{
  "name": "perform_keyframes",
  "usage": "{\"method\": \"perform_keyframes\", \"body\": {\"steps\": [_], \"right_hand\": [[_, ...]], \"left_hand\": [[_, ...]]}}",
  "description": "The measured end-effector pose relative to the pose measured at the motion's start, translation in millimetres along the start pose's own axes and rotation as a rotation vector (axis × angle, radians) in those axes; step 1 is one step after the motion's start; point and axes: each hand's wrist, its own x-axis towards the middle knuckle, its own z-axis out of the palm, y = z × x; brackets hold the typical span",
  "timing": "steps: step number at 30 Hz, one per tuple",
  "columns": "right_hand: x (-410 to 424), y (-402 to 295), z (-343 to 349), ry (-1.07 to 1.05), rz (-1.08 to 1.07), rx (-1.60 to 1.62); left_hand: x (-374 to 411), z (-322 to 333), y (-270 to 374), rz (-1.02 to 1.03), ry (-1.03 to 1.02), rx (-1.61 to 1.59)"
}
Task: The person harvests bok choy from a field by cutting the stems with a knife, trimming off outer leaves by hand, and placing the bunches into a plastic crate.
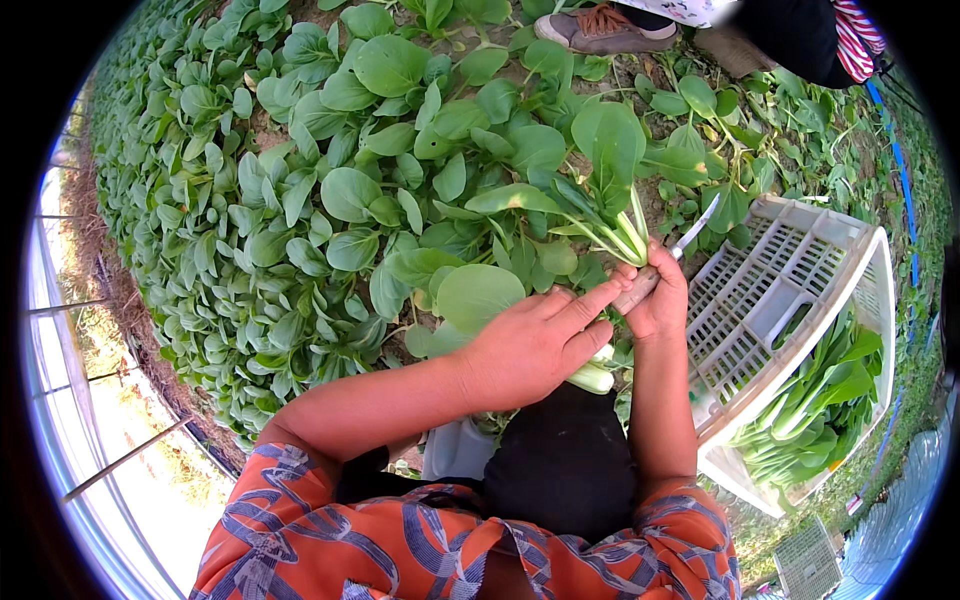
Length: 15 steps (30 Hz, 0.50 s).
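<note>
My right hand is closed on the wooden handle of a small knife, whose curved metal blade points up and to the right. A leafy green plant with pale stalks rises at the same fingers, its base against the handle. My left hand reaches across, its fingertips touching near the handle and stalk base. Under its palm lie cut pale stalks; whether the hand holds them is not plain.
Rows of leafy greens fill the ground at left and ahead. A white plastic crate, tilted at my right, holds harvested greens. Another person's shoe stands at the top. A blue hose runs along the right.
</note>
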Motion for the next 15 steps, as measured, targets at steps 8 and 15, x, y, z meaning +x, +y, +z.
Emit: {"method": "perform_keyframes", "body": {"steps": [8,15], "right_hand": [[-35,11,40,0.244,0.139,-0.023],[-31,9,11,-0.116,0.068,-0.008]], "left_hand": [[28,-8,2,0.076,0.215,0.375],[20,1,-6,0.074,0.263,0.307]]}}
